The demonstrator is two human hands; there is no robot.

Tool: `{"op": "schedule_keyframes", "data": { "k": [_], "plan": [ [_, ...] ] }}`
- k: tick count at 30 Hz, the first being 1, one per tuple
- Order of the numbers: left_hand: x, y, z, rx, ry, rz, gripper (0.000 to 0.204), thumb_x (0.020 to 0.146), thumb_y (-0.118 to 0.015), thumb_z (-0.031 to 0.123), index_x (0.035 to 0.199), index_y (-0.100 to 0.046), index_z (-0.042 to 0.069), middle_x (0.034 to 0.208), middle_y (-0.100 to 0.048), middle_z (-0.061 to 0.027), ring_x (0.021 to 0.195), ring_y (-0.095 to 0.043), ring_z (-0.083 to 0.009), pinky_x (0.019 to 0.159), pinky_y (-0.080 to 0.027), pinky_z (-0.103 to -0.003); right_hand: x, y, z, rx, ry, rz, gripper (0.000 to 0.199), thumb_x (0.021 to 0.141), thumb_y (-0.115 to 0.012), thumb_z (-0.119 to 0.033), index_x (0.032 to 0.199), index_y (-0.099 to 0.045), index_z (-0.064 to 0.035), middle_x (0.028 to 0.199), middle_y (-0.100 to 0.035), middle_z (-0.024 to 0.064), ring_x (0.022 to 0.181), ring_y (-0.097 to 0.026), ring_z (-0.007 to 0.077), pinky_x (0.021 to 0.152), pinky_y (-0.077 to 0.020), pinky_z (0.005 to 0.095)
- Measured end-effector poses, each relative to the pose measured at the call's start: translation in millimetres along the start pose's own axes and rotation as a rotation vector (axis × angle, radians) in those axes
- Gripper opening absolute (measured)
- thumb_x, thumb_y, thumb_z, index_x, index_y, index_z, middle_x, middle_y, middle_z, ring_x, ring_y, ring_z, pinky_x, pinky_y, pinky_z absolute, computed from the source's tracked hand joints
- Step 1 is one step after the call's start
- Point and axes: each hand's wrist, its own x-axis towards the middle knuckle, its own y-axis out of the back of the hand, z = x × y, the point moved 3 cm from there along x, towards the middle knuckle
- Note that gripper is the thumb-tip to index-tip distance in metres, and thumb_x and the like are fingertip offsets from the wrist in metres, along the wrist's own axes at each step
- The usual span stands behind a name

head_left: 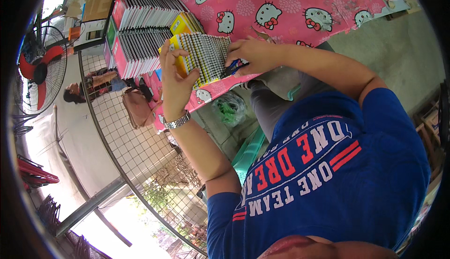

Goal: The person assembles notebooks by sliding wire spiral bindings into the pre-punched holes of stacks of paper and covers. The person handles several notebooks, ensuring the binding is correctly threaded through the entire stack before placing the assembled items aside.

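Note:
A row of wire-bound spiral notebooks (pixel 206 55) lies on the table in front of me, its left end showing a bright yellow cover. My left hand (pixel 176 73), with a metal watch (pixel 177 120) on the wrist, is at that yellow end, fingers apart and bent, thumb near the bindings. Over the row's right end, my right hand (pixel 253 56) has its fingers bent and closed. Between its thumb and fingers a dark blue printed cover (pixel 238 65) shows, partly hidden by the hand.
Taller stacks of spiral notebooks (pixel 143 48) stand left of the row, with a smaller yellow stack (pixel 187 23) behind it. A pink patterned cloth (pixel 253 5) covers the table. A brown bag (pixel 137 109), a wire-mesh panel (pixel 136 151), a fan (pixel 41 69) and a person (pixel 91 86) are leftward.

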Motion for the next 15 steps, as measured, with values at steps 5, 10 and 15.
{"op": "schedule_keyframes", "data": {
  "k": [5, 10, 15],
  "plan": [
    [-1.1, 0.6, -1.8, 0.013, -0.013, 0.016, 0.049, 0.064, -0.069, -0.006, 0.107, -0.053, 0.011, 0.151, -0.029, -0.0175, 0.139, -0.035, -0.0325, 0.107, -0.035, -0.04, 11.9, -6.1, 7.5, 0.286, -0.345, -0.488, 0.031, 0.08, -0.073, -0.028, 0.1, -0.067, -0.0056, 0.085, -0.064, 0.0098, 0.088, -0.063, 0.0293, 0.077, -0.0484, 0.0397],
    [0.1, 0.4, 3.6, 0.023, -0.009, 0.016, 0.049, 0.064, -0.069, -0.008, 0.107, -0.053, 0.011, 0.151, -0.03, -0.0172, 0.139, -0.035, -0.032, 0.107, -0.036, -0.04, -1.0, -4.8, 12.7, 0.177, 0.035, -0.002, 0.031, 0.081, -0.072, -0.028, 0.1, -0.067, -0.0048, 0.088, -0.066, 0.0095, 0.088, -0.063, 0.0297, 0.075, -0.048, 0.0405],
    [-1.7, 0.6, -6.2, 0.005, -0.017, 0.021, 0.049, 0.064, -0.069, -0.008, 0.107, -0.053, 0.011, 0.151, -0.03, -0.0174, 0.139, -0.035, -0.0325, 0.107, -0.036, -0.04, 6.6, 2.4, 7.0, 0.236, -0.013, -0.061, 0.03, 0.082, -0.071, -0.03, 0.1, -0.068, -0.0063, 0.094, -0.067, 0.0075, 0.09, -0.063, 0.0292, 0.074, -0.0471, 0.0406]
  ]
}}
